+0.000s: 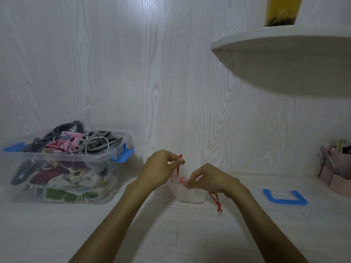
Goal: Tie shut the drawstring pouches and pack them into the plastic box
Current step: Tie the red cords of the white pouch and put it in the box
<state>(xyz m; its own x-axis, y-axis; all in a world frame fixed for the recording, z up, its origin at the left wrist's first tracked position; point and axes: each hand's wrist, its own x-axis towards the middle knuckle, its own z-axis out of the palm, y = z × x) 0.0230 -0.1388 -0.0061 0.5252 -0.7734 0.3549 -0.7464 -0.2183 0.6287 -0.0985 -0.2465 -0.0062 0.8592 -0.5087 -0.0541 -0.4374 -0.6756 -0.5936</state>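
A small white pouch [190,195] with a red drawstring [216,200] stands on the white table, between my hands. My left hand [161,168] pinches one red cord end and holds it up above the pouch mouth. My right hand [209,180] pinches the pouch's gathered top edge, and the other cord end hangs below that wrist onto the table. The clear plastic box [62,168] with blue clips stands at the left, heaped with several patterned fabric pouches.
The box's clear lid with a blue handle [284,197] lies flat at the right. A pink organiser [336,171] stands at the far right edge. A white rounded shelf [281,59] juts out overhead at the upper right. A wood-grain wall closes the back.
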